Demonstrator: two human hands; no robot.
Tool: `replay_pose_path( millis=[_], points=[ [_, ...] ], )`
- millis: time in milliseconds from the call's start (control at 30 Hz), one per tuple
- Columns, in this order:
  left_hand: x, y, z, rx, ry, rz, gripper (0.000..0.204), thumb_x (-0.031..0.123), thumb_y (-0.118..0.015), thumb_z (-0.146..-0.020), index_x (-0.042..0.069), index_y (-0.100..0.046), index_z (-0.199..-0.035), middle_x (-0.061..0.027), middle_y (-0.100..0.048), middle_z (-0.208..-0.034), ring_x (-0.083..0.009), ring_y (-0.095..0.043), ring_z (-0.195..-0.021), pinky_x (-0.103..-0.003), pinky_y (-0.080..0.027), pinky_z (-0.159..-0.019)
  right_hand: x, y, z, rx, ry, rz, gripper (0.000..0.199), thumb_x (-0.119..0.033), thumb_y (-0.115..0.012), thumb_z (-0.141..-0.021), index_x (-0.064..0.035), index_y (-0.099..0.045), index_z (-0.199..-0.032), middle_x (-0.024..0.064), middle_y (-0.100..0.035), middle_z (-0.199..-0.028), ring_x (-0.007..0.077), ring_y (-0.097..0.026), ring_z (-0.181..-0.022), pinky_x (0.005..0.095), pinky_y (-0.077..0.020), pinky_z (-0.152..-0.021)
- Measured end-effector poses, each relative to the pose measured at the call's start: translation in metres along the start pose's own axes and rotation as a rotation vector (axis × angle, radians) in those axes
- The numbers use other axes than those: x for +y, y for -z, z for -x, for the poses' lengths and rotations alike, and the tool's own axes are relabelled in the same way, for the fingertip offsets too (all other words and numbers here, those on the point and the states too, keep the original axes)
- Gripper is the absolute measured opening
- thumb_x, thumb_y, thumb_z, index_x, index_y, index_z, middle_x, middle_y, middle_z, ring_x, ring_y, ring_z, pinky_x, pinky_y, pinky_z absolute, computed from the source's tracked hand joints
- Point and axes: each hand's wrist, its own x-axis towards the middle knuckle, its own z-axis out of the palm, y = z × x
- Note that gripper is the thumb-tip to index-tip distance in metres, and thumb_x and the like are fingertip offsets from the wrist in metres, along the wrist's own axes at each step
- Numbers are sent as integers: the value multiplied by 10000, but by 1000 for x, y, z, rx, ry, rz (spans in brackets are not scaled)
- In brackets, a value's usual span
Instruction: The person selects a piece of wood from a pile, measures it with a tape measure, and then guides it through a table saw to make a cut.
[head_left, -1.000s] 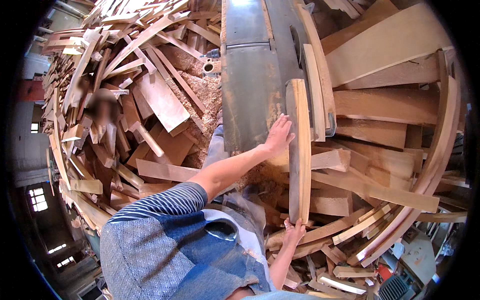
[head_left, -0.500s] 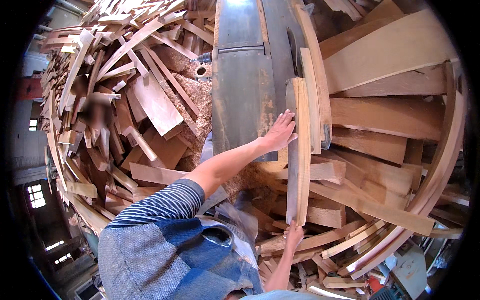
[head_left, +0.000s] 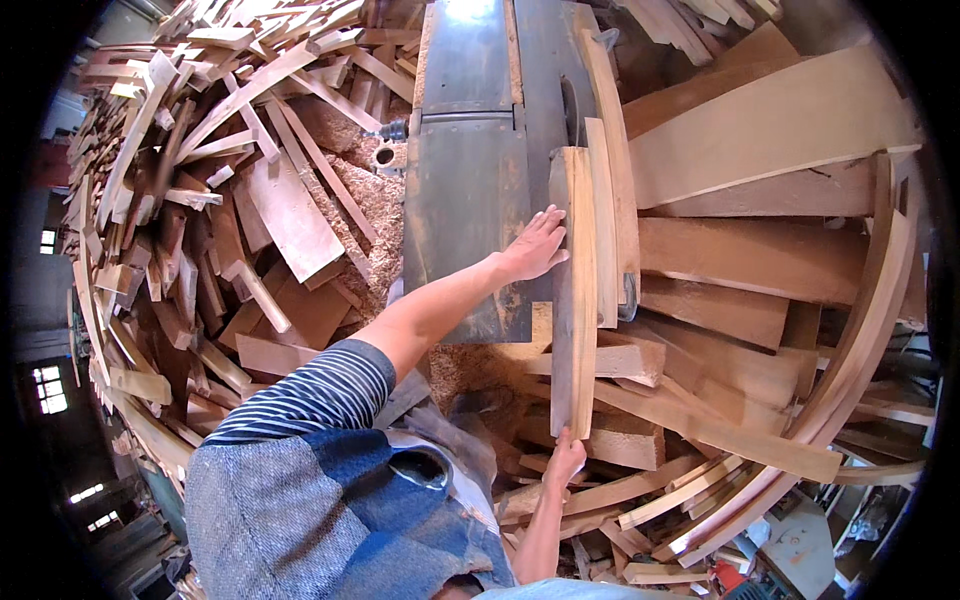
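**Head view: two hands on one plank at the saw table**

Head cam looks down on a long plank standing on edge along the right side of a grey machine table; left arm is stretched out straight from the striped sleeve, and the left hand lies flat with fingers spread, palm pressed on the plank's left face near its far end; it's pushing, not gripping. Right forearm comes up from the bottom edge, and the right hand is wrapped on the plank's near end, fingers curled under it; so the hands are well apart, one at each end of the same piece. Another board leans just beside the plank on its right; scrap offcuts are heaped on the left, sawdust beside the table, and wide boards stacked on the right.
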Motion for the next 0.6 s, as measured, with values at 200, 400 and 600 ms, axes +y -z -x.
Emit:
replay_pose_path(
  millis=[200, 400, 600],
  points=[
    [2, 6, -6, -10, 3, 10, 440, 273, -618, -989, -99, -562, -1218, -298, -368, -1558, -474, -261, -1516, -539, -236, -1257, -2, -2, -4, 22, 12, 26, 436, -279, -703, -999, -8, -572, -683, -11, -498, -601, 93, -414, -535, 313, -318, -474],
    [12, 5, 2, -9, 39, -18, 460, 278, -637, -971, -106, -560, -1213, -312, -378, -1544, -482, -286, -1503, -552, -251, -1248, -15, -9, -9, -3, -21, -22, 424, -262, -707, -983, 33, -590, -702, 34, -535, -614, 133, -443, -569, 369, -362, -521],
    [15, 7, 5, -20, 8, 10, 481, 303, -648, -972, -102, -557, -1217, -324, -370, -1538, -494, -292, -1493, -563, -273, -1232, -5, -16, -19, 2, 52, 1, 438, -273, -704, -991, -12, -549, -675, 0, -493, -601, 106, -411, -543, 334, -325, -487]
  ],
)
